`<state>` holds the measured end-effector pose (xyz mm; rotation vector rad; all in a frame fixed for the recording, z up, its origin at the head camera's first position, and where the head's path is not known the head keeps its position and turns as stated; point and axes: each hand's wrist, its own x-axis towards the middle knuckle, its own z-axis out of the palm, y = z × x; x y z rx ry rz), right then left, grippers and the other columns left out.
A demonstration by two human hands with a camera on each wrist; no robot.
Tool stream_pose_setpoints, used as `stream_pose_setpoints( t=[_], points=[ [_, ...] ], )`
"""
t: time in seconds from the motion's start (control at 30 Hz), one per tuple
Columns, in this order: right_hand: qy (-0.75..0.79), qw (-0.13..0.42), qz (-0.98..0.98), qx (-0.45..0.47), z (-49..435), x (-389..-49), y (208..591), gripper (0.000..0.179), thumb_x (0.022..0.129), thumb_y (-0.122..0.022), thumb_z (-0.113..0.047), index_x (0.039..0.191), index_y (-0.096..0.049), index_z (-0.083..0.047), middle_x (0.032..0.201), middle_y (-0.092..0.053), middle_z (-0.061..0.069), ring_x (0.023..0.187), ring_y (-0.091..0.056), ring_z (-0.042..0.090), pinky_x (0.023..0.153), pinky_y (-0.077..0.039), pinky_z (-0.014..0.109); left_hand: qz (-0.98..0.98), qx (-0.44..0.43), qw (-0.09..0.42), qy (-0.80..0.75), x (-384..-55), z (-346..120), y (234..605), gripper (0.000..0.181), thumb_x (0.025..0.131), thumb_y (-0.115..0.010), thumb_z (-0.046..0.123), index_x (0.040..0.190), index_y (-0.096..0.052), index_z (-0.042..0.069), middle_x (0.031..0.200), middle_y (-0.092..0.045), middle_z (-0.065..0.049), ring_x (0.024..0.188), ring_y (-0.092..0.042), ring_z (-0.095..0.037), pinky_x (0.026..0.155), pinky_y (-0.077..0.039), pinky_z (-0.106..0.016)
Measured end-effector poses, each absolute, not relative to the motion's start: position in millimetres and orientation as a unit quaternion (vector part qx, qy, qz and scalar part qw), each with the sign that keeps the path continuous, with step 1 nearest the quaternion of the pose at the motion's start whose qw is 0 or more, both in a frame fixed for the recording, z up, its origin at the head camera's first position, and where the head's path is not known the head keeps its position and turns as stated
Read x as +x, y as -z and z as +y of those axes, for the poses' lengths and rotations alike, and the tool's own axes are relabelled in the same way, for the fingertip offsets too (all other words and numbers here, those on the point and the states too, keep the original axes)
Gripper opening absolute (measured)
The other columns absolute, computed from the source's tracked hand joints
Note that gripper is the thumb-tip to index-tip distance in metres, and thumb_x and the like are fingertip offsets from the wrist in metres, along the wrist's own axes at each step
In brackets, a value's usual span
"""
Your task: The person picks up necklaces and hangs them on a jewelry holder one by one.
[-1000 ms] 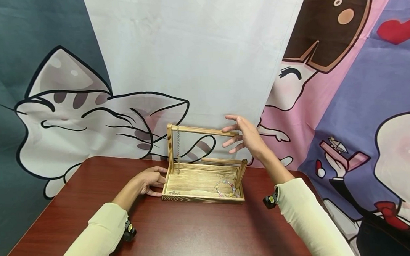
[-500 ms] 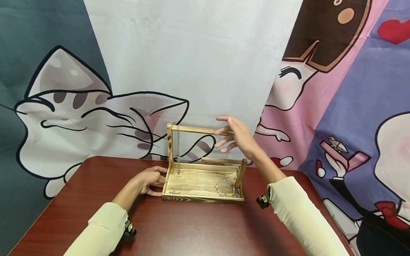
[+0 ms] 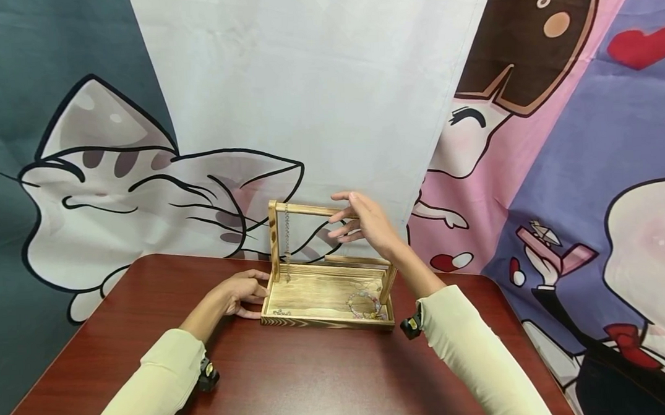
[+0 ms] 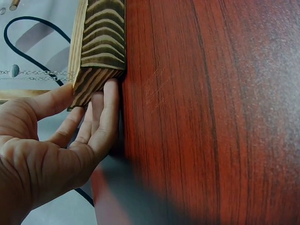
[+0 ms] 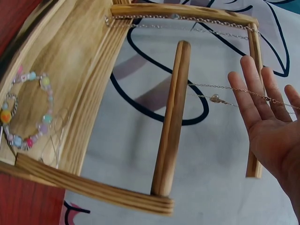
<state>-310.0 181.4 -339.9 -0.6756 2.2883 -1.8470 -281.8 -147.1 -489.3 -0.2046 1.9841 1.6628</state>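
Note:
My left hand [image 3: 246, 295] rests against the left end of a wooden jewelry stand [image 3: 326, 324]. Its fingers lie fairly straight along the end wall, fingertips close to the tabletop in the left wrist view. In front of the stand's top rail [image 3: 310, 210], my right hand [image 3: 371, 221] is raised with its lower fingers spread. A fine chain necklace [image 5: 215, 98] with a pale bead hangs across those fingers in the right wrist view. Its upper end, which my right hand holds near the thumb, is out of that view.
Another chain necklace [image 3: 288, 237] hangs at the rail's left end. In the tray lie a colorful beaded bracelet [image 3: 364, 305] at the right and a small chain piece [image 3: 282, 313] at the left. A lower wooden peg [image 5: 173, 117] projects from the right post. The reddish table [image 3: 295, 382] meets a printed cloth backdrop.
My right hand has moved steadily left along the top rail, from near its right end toward the middle. The left hand stays at the stand's end.

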Motion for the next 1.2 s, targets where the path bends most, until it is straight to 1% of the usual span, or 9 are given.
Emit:
stream_pose_setpoints(
  t=[0.13, 0.2, 0.3, 0.43, 0.57, 0.7, 0.9, 1.0, 1.2],
  points=[
    [0.619, 0.071, 0.749, -0.226, 174, -309, 343, 0.062, 0.125, -0.027, -0.046, 0.166, -0.051, -0.006, 0.131, -0.072, 0.03, 0.1, -0.085, 0.035, 0.102, -0.062, 0.074, 0.736, -0.075, 0.271, -0.616, -282, -148, 489, 0.062, 0.107, -0.061, -0.001, 0.164, -0.038, 0.004, 0.13, -0.07, -0.02, 0.118, -0.071, -0.028, 0.086, -0.07, -0.047],
    [0.623, 0.074, 0.746, -0.224, 171, -308, 345, 0.062, 0.125, -0.027, -0.046, 0.165, -0.051, -0.006, 0.128, -0.073, 0.026, 0.099, -0.085, 0.033, 0.104, -0.06, 0.076, 0.736, -0.074, 0.27, -0.617, -282, -147, 489, 0.062, 0.107, -0.061, 0.0, 0.164, -0.038, 0.004, 0.13, -0.071, -0.02, 0.118, -0.072, -0.028, 0.085, -0.07, -0.047],
    [0.62, 0.076, 0.749, -0.221, 167, -307, 348, 0.06, 0.125, -0.027, -0.045, 0.163, -0.053, -0.006, 0.126, -0.074, 0.022, 0.098, -0.085, 0.028, 0.104, -0.062, 0.073, 0.734, -0.075, 0.268, -0.619, -281, -147, 490, 0.062, 0.106, -0.062, -0.001, 0.163, -0.039, 0.005, 0.129, -0.071, -0.02, 0.116, -0.072, -0.027, 0.085, -0.07, -0.047],
    [0.616, 0.079, 0.753, -0.216, 161, -305, 352, 0.058, 0.125, -0.028, -0.044, 0.16, -0.057, -0.007, 0.125, -0.076, 0.022, 0.098, -0.084, 0.025, 0.102, -0.066, 0.065, 0.732, -0.074, 0.272, -0.62, -280, -145, 492, 0.062, 0.105, -0.062, -0.001, 0.163, -0.039, 0.004, 0.13, -0.072, -0.02, 0.114, -0.073, -0.026, 0.084, -0.07, -0.047],
    [0.609, 0.076, 0.757, -0.223, 155, -304, 353, 0.058, 0.125, -0.029, -0.045, 0.157, -0.06, -0.008, 0.125, -0.077, 0.022, 0.101, -0.085, 0.029, 0.102, -0.067, 0.064, 0.732, -0.075, 0.267, -0.622, -280, -145, 492, 0.061, 0.105, -0.062, -0.001, 0.162, -0.041, 0.004, 0.126, -0.073, -0.019, 0.112, -0.074, -0.025, 0.083, -0.07, -0.047],
    [0.603, 0.073, 0.761, -0.229, 147, -305, 353, 0.057, 0.125, -0.029, -0.044, 0.156, -0.062, -0.01, 0.124, -0.078, 0.022, 0.105, -0.084, 0.037, 0.104, -0.066, 0.065, 0.733, -0.076, 0.265, -0.622, -281, -147, 491, 0.061, 0.105, -0.062, -0.001, 0.162, -0.041, 0.005, 0.124, -0.075, -0.018, 0.111, -0.074, -0.025, 0.083, -0.07, -0.047],
    [0.6, 0.07, 0.762, -0.233, 138, -306, 353, 0.055, 0.125, -0.03, -0.042, 0.155, -0.062, -0.009, 0.123, -0.077, 0.024, 0.116, -0.08, 0.05, 0.108, -0.067, 0.052, 0.732, -0.075, 0.268, -0.622, -281, -147, 491, 0.062, 0.105, -0.063, -0.001, 0.163, -0.04, 0.005, 0.124, -0.076, -0.018, 0.113, -0.073, -0.025, 0.084, -0.07, -0.047],
    [0.6, 0.077, 0.76, -0.236, 134, -306, 352, 0.055, 0.125, -0.03, -0.041, 0.156, -0.061, -0.008, 0.125, -0.077, 0.025, 0.118, -0.079, 0.049, 0.111, -0.065, 0.049, 0.732, -0.074, 0.268, -0.622, -281, -147, 491, 0.062, 0.106, -0.062, -0.001, 0.163, -0.039, 0.004, 0.124, -0.076, -0.019, 0.115, -0.073, -0.026, 0.084, -0.07, -0.047],
    [0.608, 0.094, 0.752, -0.237, 125, -309, 353, 0.056, 0.125, -0.029, -0.041, 0.158, -0.059, -0.007, 0.127, -0.075, 0.026, 0.117, -0.081, 0.045, 0.115, -0.063, 0.051, 0.731, -0.076, 0.267, -0.623, -281, -148, 491, 0.062, 0.105, -0.062, 0.0, 0.164, -0.04, 0.004, 0.124, -0.075, -0.019, 0.116, -0.072, -0.027, 0.085, -0.07, -0.048]
  ],
)
